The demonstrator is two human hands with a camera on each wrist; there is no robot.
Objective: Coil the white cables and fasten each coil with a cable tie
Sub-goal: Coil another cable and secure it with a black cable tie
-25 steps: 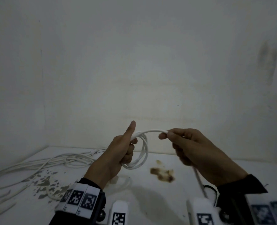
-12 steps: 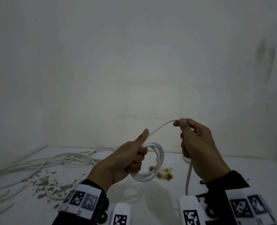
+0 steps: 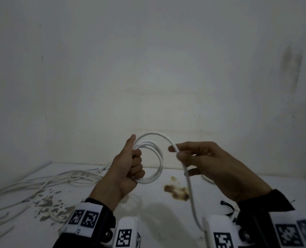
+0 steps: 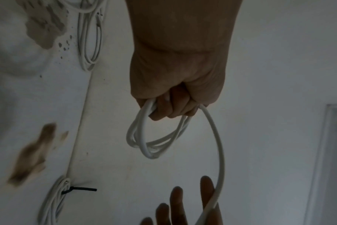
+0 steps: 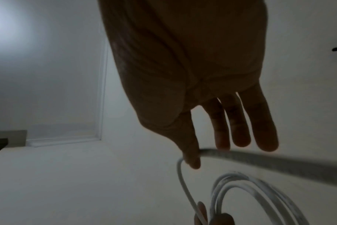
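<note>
My left hand (image 3: 130, 169) is a fist round a coil of white cable (image 3: 156, 163) of several loops, thumb up, held above the table; the left wrist view shows the same coil (image 4: 150, 141) hanging below the left hand (image 4: 175, 103). A free strand (image 3: 154, 134) arcs from the thumb over to my right hand (image 3: 177, 152), which pinches it between thumb and forefinger. From there the strand drops toward the table's front (image 3: 191, 197). In the right wrist view the right hand's other fingers (image 5: 240, 129) are straight, and the coil (image 5: 256, 191) lies just beyond them.
Several loose white cables (image 3: 62, 179) lie on the white table (image 3: 94, 212) at the left, by flaked dark patches (image 3: 46, 204). A brown stain (image 3: 177, 191) marks the middle. A finished coil (image 4: 54, 202) bound with a black tie (image 4: 79, 189) lies near the wall. White walls close behind.
My right hand lifted the strand, then came back down toward the left hand, leaving a wide arc from the left thumb. The left hand kept hold of the coil.
</note>
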